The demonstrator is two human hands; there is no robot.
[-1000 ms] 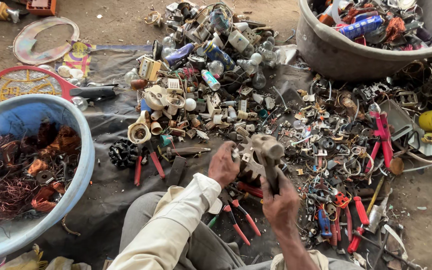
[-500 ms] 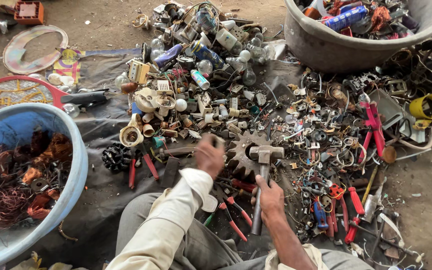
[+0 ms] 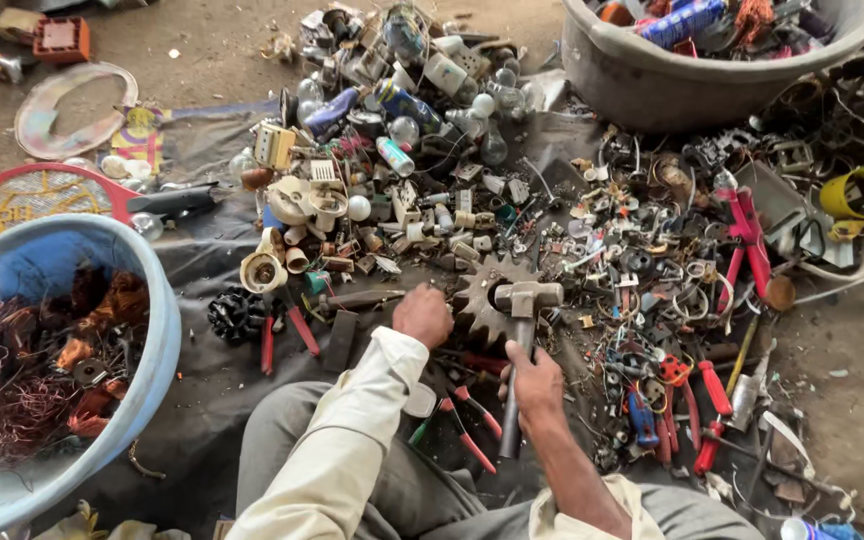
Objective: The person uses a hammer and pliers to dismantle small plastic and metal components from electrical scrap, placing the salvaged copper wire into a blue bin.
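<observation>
My right hand [image 3: 535, 386] grips the handle of a grey metal hammer [image 3: 524, 300], whose head rests on a large rusty toothed gear [image 3: 479, 297] lying on the dark cloth. My left hand [image 3: 422, 315] is closed just left of the gear, knuckles up, pressing something small against it; what it holds is hidden. Both sleeves are cream coloured. Red-handled pliers [image 3: 467, 425] lie between my knees.
A blue tub [image 3: 158, 330] with copper wire stands at left. A grey tub [image 3: 652, 80] of scrap sits at the back right. Bulbs, sockets, metal bits and red-handled tools [image 3: 742, 230] cover the cloth around the gear. A red racket [image 3: 42, 190] lies at left.
The hammer, raised a second ago, has come down onto the gear. My left hand has stayed beside the gear.
</observation>
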